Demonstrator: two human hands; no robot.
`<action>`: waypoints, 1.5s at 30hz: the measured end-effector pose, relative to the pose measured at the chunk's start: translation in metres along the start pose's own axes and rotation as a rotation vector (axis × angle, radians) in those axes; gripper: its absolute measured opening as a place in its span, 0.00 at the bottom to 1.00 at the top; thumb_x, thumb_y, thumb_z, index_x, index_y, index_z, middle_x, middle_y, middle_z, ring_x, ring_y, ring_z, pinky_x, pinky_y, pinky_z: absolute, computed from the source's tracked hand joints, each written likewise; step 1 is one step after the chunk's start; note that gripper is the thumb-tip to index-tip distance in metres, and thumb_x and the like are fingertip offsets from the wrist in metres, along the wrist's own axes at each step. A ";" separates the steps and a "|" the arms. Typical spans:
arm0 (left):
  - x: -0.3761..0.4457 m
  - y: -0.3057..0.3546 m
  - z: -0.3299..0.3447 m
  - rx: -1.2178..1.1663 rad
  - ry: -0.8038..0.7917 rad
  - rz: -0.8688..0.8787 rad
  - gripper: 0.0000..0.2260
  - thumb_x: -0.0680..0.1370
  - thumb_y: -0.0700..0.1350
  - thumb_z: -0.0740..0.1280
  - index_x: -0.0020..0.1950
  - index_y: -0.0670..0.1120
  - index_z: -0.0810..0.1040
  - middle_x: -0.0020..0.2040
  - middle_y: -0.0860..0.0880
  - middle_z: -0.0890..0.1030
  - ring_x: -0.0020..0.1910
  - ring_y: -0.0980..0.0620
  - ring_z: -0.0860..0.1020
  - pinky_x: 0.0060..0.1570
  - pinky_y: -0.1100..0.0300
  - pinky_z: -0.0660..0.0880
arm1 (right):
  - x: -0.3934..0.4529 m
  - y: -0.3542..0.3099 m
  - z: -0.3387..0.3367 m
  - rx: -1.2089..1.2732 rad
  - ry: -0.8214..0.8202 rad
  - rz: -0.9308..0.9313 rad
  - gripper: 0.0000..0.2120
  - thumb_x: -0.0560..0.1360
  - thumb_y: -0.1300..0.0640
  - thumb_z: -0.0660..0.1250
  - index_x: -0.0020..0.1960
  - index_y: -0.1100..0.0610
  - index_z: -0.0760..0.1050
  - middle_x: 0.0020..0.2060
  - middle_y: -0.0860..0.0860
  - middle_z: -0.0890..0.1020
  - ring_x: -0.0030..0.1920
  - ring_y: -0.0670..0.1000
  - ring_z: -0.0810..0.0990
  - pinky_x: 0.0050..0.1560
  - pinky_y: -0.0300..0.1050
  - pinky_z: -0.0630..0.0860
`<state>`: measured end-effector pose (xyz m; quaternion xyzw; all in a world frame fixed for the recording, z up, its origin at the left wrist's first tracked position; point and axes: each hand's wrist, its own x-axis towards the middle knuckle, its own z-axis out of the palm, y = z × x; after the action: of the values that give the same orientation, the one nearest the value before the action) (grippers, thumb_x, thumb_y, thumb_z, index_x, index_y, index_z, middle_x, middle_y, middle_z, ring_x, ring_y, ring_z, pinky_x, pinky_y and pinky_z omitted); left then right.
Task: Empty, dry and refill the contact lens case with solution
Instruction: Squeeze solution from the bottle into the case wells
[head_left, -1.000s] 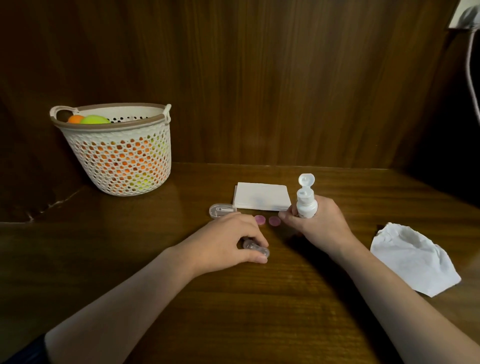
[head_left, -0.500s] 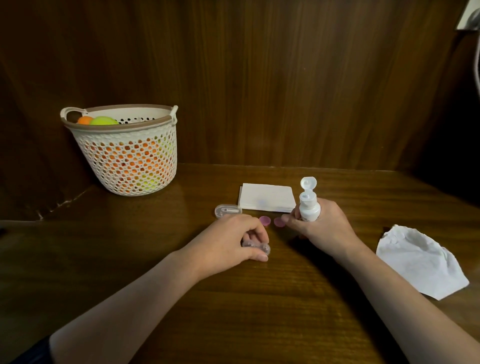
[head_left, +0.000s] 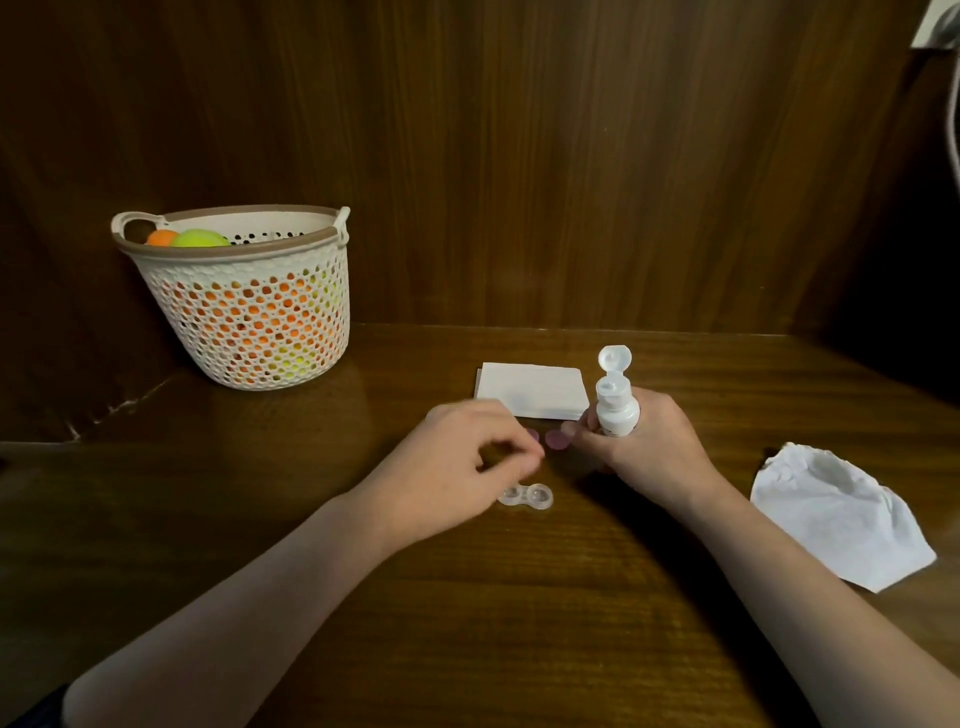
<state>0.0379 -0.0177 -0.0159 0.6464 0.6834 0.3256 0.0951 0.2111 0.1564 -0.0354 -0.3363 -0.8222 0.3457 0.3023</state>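
**Bottle upright in the right hand, case open on the table**

The right hand (head_left: 641, 441) grips a small white bottle (head_left: 615, 410) and holds it upright just above the table (head_left: 519, 597), fingers wrapped round the body. The flip cap (head_left: 614, 359) stands open, tipped back over the nozzle.

The clear lens case (head_left: 525, 496) lies flat on the wood between the two hands, both of its round wells showing, no lids on them. It sits just beside the heel of the left hand (head_left: 467, 462), at the near side. That hand hovers over the table with fingers loosely curled and the tips drawn towards the thumb; it is a little blurred, and I can't tell whether anything is pinched there. It does not seem to touch the case.

Two pink lids lie behind the case, close to the fingertips of both hands: one (head_left: 555, 439) shows plainly, the other (head_left: 533, 435) is half hidden by the left fingers.

Further back, a flat white pad of tissues (head_left: 530, 395) lies square on the table, touching nothing. Off to the right, well apart, is a crumpled white tissue (head_left: 841, 519).

At the far left stands a white mesh basket (head_left: 249, 322) with orange and green balls (head_left: 200, 239) inside, against the dark wood wall (head_left: 519, 156).
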 end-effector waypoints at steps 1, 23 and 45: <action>0.002 0.003 -0.004 -0.033 0.081 -0.018 0.08 0.83 0.50 0.71 0.61 0.60 0.84 0.55 0.65 0.80 0.55 0.66 0.78 0.49 0.66 0.76 | 0.000 -0.001 0.000 0.015 -0.012 -0.005 0.11 0.71 0.50 0.84 0.38 0.44 0.82 0.38 0.36 0.87 0.41 0.38 0.84 0.41 0.44 0.75; 0.038 0.042 -0.008 -0.413 0.212 -0.118 0.35 0.75 0.43 0.81 0.79 0.54 0.70 0.55 0.55 0.84 0.48 0.57 0.87 0.46 0.56 0.87 | -0.007 -0.017 -0.019 1.002 -0.323 0.238 0.23 0.71 0.64 0.79 0.65 0.59 0.81 0.62 0.62 0.85 0.57 0.62 0.86 0.64 0.57 0.78; 0.022 0.030 0.014 -0.214 0.264 0.070 0.34 0.74 0.60 0.78 0.75 0.63 0.66 0.66 0.63 0.77 0.61 0.62 0.79 0.55 0.63 0.80 | 0.015 -0.044 0.031 2.048 0.227 0.648 0.21 0.73 0.48 0.78 0.29 0.61 0.80 0.34 0.48 0.79 0.31 0.48 0.79 0.38 0.48 0.83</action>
<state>0.0668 0.0063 -0.0029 0.6077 0.6284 0.4817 0.0610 0.1648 0.1333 -0.0153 -0.1553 0.0184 0.8992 0.4085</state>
